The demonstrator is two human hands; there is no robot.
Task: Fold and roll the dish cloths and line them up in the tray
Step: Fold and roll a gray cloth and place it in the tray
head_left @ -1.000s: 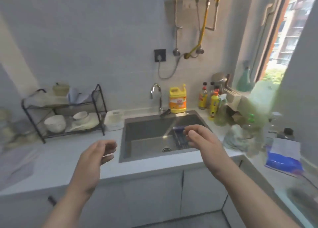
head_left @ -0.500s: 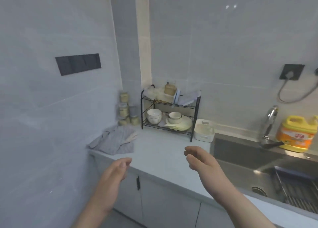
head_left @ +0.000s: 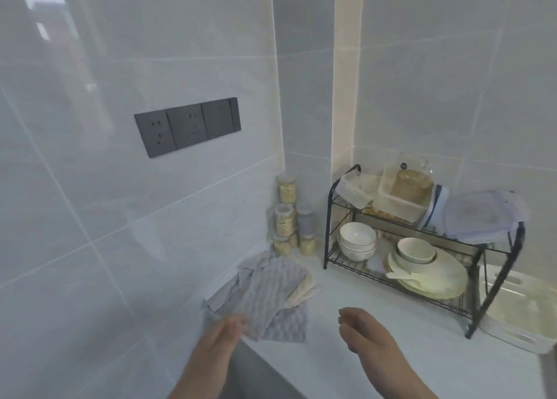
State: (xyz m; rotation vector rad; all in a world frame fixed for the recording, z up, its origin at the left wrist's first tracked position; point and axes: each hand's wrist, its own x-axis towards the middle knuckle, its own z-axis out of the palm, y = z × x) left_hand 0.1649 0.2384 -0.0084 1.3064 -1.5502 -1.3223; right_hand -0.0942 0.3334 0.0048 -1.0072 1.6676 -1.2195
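Observation:
A loose pile of grey waffle-textured dish cloths (head_left: 268,296), with a cream one poking out at its right, lies on the white counter in the corner by the left wall. My left hand (head_left: 223,335) reaches its fingertips to the pile's near left edge, holding nothing. My right hand (head_left: 361,329) hovers over the counter to the right of the pile, fingers loosely curled and empty. A white plastic tray (head_left: 512,305) with slotted sides stands at the right, behind the rack's leg.
A black wire rack (head_left: 422,248) holds bowls, plates and plastic containers. Stacked jars (head_left: 286,218) stand in the corner behind the cloths. A dark socket strip (head_left: 187,126) is on the left wall. The counter's front edge runs near my forearms.
The view has swung left from the sink to the counter corner. Both hands have moved closer to the cloth pile, the left one now at its edge.

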